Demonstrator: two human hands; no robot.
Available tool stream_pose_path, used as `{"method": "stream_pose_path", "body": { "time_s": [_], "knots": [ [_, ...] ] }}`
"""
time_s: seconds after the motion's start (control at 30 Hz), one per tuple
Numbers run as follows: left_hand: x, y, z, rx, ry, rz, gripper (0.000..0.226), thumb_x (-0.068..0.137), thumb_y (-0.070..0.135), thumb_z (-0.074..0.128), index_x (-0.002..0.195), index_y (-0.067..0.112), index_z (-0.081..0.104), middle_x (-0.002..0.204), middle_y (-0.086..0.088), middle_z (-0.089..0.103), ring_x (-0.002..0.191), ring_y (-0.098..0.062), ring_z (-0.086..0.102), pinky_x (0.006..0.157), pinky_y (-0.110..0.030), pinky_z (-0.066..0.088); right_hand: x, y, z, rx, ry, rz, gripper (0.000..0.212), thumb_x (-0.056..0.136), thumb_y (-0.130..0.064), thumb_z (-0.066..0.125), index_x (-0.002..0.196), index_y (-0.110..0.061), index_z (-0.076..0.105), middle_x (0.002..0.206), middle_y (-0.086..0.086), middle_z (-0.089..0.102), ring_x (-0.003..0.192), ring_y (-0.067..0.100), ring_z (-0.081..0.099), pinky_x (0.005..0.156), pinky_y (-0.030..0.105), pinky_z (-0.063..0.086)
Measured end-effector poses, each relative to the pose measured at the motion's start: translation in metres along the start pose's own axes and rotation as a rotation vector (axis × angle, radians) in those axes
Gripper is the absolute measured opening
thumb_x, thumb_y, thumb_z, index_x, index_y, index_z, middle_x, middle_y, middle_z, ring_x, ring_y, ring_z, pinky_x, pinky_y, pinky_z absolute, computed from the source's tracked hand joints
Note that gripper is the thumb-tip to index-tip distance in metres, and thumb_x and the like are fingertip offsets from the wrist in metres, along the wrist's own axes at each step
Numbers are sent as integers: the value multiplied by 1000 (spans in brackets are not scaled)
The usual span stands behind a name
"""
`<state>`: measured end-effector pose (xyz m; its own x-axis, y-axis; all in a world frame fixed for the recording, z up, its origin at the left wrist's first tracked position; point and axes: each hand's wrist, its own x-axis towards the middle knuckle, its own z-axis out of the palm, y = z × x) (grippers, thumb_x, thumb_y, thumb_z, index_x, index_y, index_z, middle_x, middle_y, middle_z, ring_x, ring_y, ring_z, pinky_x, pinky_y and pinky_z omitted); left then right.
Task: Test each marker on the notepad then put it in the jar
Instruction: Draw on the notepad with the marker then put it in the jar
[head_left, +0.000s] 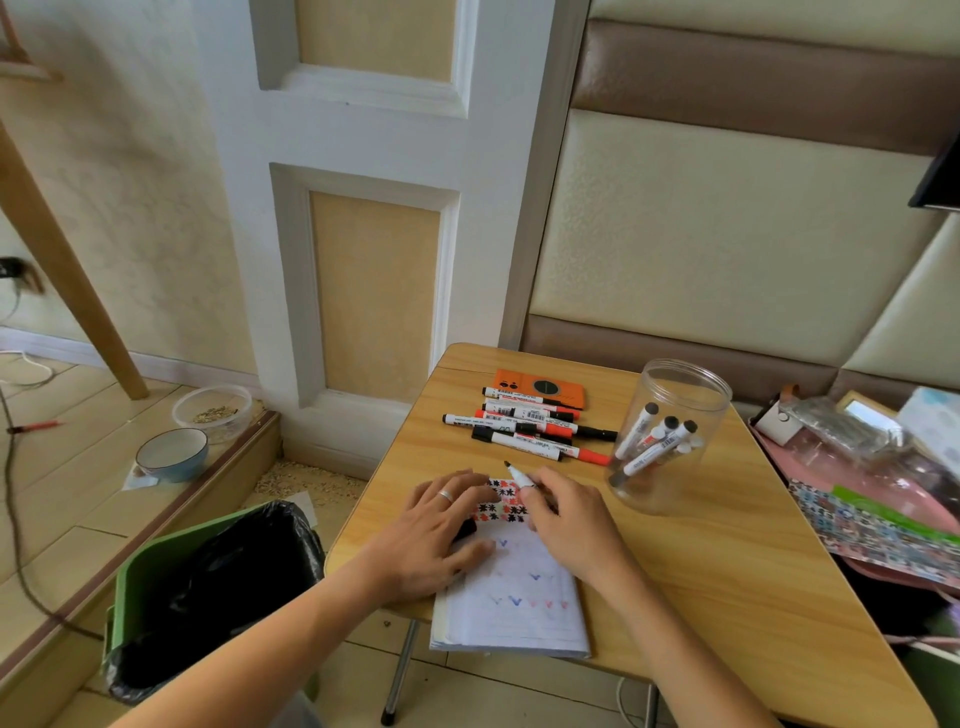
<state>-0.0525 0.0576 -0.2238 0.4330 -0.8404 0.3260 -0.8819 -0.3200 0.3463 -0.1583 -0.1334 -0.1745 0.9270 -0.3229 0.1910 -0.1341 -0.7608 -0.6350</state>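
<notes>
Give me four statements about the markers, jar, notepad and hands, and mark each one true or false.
1. The right hand holds an uncapped marker. True.
2. The jar is empty. False: several markers stand in it.
3. The left hand rests flat on the notepad. True.
4. The untested markers lie on the floor. False: they lie on the table, behind the notepad.
</notes>
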Motion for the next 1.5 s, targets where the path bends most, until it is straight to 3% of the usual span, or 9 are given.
{"method": "stream_pose_path", "body": {
  "time_s": [0.1, 0.2, 0.33, 0.47, 0.6, 0.7, 0.83, 1.0, 1.5],
  "knots": [
    [1, 0, 0, 42, -34, 15, 54, 101, 63, 38, 150, 43, 30, 163, 13, 21, 153, -3, 0, 123, -33, 4, 3, -1, -5, 256, 85, 84, 17, 105, -19, 55, 120, -25, 60, 92, 2, 67, 72, 18, 72, 63, 39, 60],
    [0, 1, -1, 56, -60, 31, 49, 102, 58, 40, 149, 49, 30, 165, 14, 16, 153, -3, -3, 123, -33, -1, 6, 5, -7, 492, 92, 138, 18, 104, -6, 54, 109, -23, 53, 99, 12, 64, 69, 24, 74, 62, 36, 62],
    [1, 0, -3, 49, -108, 61, 47, 104, 55, 38, 150, 53, 29, 166, 15, 15, 153, -1, -4, 124, -35, -7, 10, 13, -7, 899, 33, 279, 24, 106, 0, 48, 109, -10, 70, 111, 26, 70, 86, 29, 76, 74, 38, 63],
    [1, 1, -5, 20, -145, 71, 43, 105, 50, 38, 148, 53, 34, 165, 16, 20, 152, 3, 1, 125, -43, -4, 12, 23, -7, 1113, -13, 294, 35, 103, 5, 50, 123, -13, 71, 104, 17, 75, 94, 28, 74, 81, 41, 62],
    [2, 2, -7, 13, -169, 71, 42, 105, 47, 37, 147, 54, 35, 165, 15, 20, 152, 3, 1, 125, -46, -3, 10, 22, -4, 895, 39, 200, 7, 99, -8, 66, 106, -9, 65, 76, 13, 60, 62, 17, 57, 50, 23, 42],
    [3, 2, -7, 33, -184, 70, 44, 106, 47, 36, 148, 57, 31, 166, 14, 18, 153, 2, -1, 125, -44, -7, 8, 21, -2, 789, 90, 229, 8, 101, -15, 64, 98, -8, 61, 68, 13, 56, 48, 17, 49, 40, 23, 30],
    [4, 3, -6, 75, -205, 68, 48, 106, 45, 35, 150, 59, 25, 167, 13, 14, 153, 0, -2, 124, -42, -10, 5, 19, 1, 698, 48, 214, 5, 98, -13, 65, 94, -11, 64, 74, 14, 69, 48, 28, 61, 39, 26, 40],
    [4, 2, -5, 85, -195, 65, 48, 104, 45, 34, 150, 58, 26, 167, 13, 16, 153, 0, -2, 125, -44, -7, 7, 23, 7, 477, 112, 216, 15, 94, -21, 70, 85, -15, 61, 54, 12, 62, 42, 33, 59, 37, 26, 40],
    [4, 3, -5, 71, -206, 52, 48, 104, 47, 33, 149, 58, 26, 166, 14, 17, 153, 0, -1, 124, -42, -9, 5, 17, 8, 345, 54, 211, 16, 94, -17, 70, 84, -12, 58, 52, 9, 61, 38, 18, 56, 38, 26, 42]
  ]
}}
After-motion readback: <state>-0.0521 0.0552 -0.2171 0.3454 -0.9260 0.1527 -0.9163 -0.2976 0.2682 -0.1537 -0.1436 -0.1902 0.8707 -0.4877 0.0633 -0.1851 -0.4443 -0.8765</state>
